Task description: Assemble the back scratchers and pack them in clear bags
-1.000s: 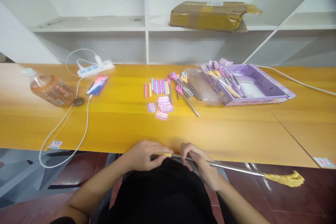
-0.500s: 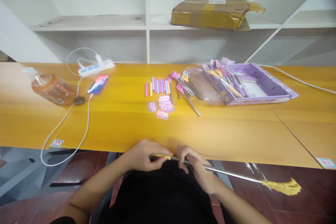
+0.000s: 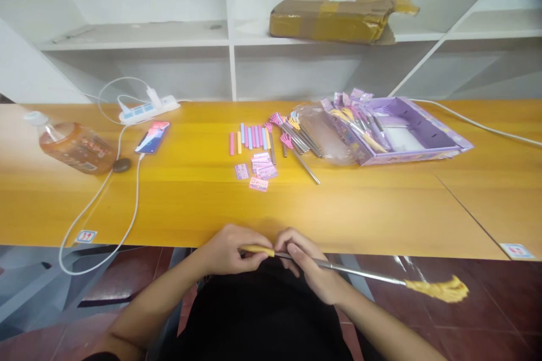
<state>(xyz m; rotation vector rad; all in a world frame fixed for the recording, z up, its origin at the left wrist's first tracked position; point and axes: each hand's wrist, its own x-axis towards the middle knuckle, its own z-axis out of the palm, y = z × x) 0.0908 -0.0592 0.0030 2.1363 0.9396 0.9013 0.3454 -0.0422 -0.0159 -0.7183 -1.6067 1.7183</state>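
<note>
L hand (image 3: 232,251) pinching yellow handle (image 3: 259,249), R hand (image 3: 307,262) round metal rod (image 3: 366,274), 6 o'clock nr counter (image 3: 359,208) edge; claw end (image 3: 438,289) juts to 4 o'clock over floor (image 3: 478,327), unsupported, so slack R grip could drop it.

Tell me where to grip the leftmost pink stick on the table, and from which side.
I'd pinch the pink stick across its middle, coming from above and left. It's slim, runs roughly front to back, and its left side is free, while the yellow stick lies close on its right.
</note>
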